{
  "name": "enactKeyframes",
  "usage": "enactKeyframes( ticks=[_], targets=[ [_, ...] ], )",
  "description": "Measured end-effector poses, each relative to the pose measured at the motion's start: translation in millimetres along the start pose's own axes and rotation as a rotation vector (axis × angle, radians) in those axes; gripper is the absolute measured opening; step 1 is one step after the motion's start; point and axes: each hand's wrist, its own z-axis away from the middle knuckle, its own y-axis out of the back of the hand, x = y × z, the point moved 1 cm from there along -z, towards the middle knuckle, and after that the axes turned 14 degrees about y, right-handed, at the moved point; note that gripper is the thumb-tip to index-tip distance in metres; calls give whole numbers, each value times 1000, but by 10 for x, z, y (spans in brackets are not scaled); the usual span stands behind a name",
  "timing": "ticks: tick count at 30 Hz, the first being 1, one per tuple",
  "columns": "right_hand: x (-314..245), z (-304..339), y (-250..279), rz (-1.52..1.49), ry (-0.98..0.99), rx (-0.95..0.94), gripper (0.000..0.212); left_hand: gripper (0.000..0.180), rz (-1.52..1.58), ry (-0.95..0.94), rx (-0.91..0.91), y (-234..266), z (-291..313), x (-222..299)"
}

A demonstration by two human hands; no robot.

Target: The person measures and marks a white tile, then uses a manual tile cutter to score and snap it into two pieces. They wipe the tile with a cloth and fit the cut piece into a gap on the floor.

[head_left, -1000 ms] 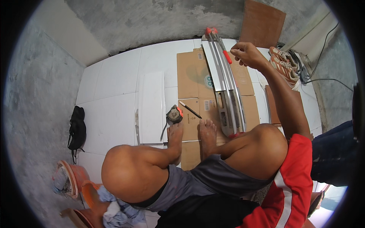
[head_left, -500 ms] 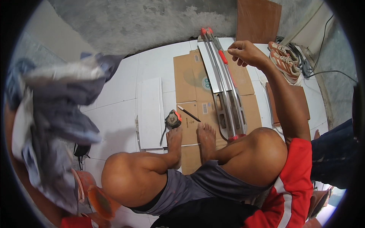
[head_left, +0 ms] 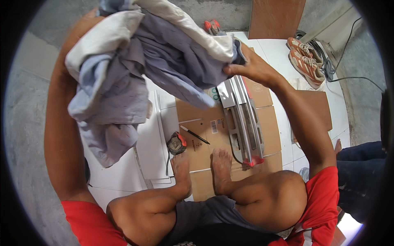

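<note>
A crumpled grey-blue garment (head_left: 172,53) with a white lining is held up in the air before me. My right hand (head_left: 256,67) pinches its right end, the thumb in front and the fingers partly behind the cloth. At the upper left my left arm reaches up to the other end; the left hand is hidden by the folds, and the cloth hangs from there. Beneath the garment lies a manual tile cutter (head_left: 248,135) with metal rails, its far part covered from sight. A tape measure (head_left: 176,144) and a black marker (head_left: 195,135) lie by my bare feet.
Flattened cardboard (head_left: 264,127) covers part of the white tiled floor. White tiles (head_left: 154,158) are stacked at left. Brown tiles (head_left: 314,106), orange shoes (head_left: 305,63) and cables (head_left: 328,67) lie at right. A brown board (head_left: 276,18) leans on the wall. Another person's dark-clad leg (head_left: 359,180) is at far right.
The garment has swung from the far left up and across the middle, raised by my left arm. My right hand, empty before, now grips its right end.
</note>
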Motion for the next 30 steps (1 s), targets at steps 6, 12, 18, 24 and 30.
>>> enactKeyframes(
  ticks=[6, 12, 18, 24, 30],
  targets=[
    [-21, -320, -602, -151, -348, -149, 37, 41, 445, 326, -268, -944, -425, -657],
    [327, -42, -1250, -42, -364, -178, 32, 43, -55, 153, 30, -1373, -481, -1717],
    [188, 348, -1592, -66, -283, -453, 21, 49, -309, -110, -47, -1605, -477, -1894],
    [201, 386, -1744, 39, -255, -652, 21, 32, -703, -10, 58, -1513, -586, -2174],
    [317, 600, -1741, 167, -332, -933, 32, 26, -311, 467, 360, -1594, -692, -2569]
  ],
)
